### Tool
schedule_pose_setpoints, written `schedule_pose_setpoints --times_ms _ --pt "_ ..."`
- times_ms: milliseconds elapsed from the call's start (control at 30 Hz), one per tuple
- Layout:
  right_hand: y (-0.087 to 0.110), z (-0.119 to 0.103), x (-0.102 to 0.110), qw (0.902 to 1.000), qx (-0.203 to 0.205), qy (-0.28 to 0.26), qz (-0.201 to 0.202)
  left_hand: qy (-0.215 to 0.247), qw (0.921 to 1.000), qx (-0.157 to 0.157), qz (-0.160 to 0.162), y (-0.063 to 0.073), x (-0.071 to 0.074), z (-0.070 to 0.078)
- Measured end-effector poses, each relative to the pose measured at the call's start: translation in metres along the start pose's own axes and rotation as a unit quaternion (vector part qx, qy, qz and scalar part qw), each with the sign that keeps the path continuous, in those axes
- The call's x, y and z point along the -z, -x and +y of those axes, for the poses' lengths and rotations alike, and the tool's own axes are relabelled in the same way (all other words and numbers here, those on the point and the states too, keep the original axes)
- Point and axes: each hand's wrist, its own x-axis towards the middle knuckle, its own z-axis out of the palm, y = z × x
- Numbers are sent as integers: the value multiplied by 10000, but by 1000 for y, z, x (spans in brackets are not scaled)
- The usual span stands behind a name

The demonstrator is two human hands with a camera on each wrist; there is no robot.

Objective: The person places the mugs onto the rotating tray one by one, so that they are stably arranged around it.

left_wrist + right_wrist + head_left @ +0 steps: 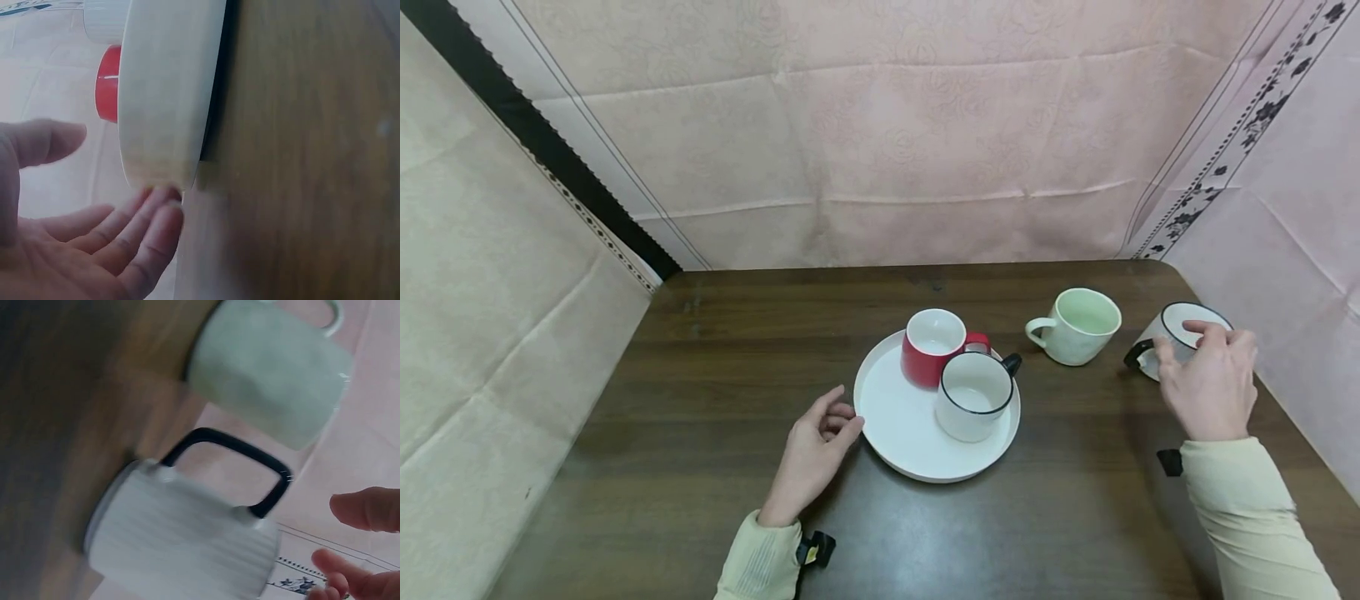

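My left hand (pixel 820 446) is at the left edge of a round white tray (pixel 895 433), fingertips right at its side and thumb apart from it. On the tray stand a red mug (pixel 919 367) with a white inside and a white mug (pixel 966 423) with a black rim and handle. Over at the right, my right hand (pixel 1213 387) hovers at a second white mug (pixel 181 531) with a black handle. Its thumb and fingers are spread, and the right wrist view shows them beyond the mug's rim, holding nothing.
A pale green mug (pixel 1082 337) stands between the tray and the right-hand mug, its handle toward the left. The brown wooden table (pixel 700 467) reaches back to a hanging pale cloth (pixel 925 150), with more cloth at both sides.
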Motion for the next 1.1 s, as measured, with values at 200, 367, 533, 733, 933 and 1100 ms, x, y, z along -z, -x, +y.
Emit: schedule_pose_setpoints --times_ms 200,367,533,733,933,1100 --pt "-3 10 -10 9998 -211 45 -25 247 9992 136 -294 -1 -3 -1" --pt "-4 12 -13 9996 -236 26 -121 693 9960 -106 -548 0 -4 -1" --pt "-7 12 -16 9993 -276 86 -216 881 9946 -122 -534 0 -3 -2" --pt "-8 13 -20 9992 -323 158 -188 746 9964 -59 -409 -1 -3 -2" --pt "-7 13 -19 9993 -278 150 -203 594 9980 87 -216 0 -3 -1" --pt "-5 11 -19 9989 -300 127 -351 492 9986 108 -166 0 -2 -1"
